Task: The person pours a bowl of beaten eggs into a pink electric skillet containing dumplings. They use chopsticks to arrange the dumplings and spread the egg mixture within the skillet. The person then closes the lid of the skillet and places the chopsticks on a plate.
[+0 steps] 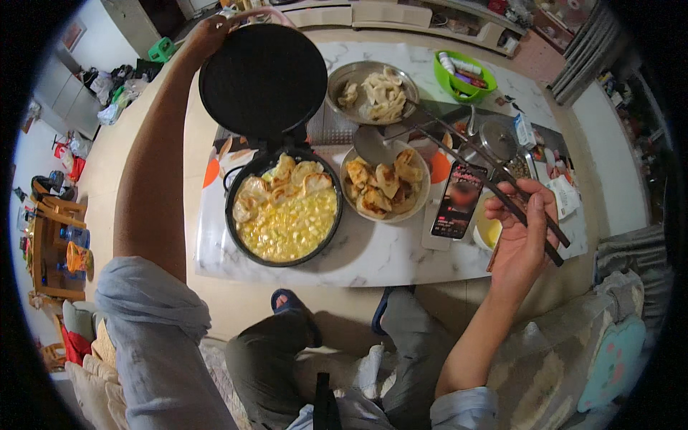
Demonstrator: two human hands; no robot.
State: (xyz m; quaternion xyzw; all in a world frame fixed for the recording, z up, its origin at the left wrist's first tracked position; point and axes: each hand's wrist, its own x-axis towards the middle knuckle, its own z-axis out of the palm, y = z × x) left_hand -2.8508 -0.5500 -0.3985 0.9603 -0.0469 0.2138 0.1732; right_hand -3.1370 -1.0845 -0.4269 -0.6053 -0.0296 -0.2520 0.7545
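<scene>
My left hand (210,38) grips the raised round black lid (263,80) at its upper left edge; the fingers are partly hidden. Below it, the hinged electric frying pan (231,236) holds browned dumplings (290,180) along the far side and a yellow, bubbling egg mixture (285,228) in the near part. In my right hand (521,236) is a pair of dark chopsticks (484,161), pointing up and left over the table. Near their tips, a metal ladle or skimmer (371,145) rests at the bowl (416,209) of fried dumplings (384,183).
A metal basin (336,102) holds uncooked dumplings (384,94). A lit phone (459,201) lies right of the dumpling bowl, beside a bowl with yellow liquid (489,234). Farther back are a lidded pot (497,140) and a green basket (443,80). The marble-patterned table (376,258) ends before my knees.
</scene>
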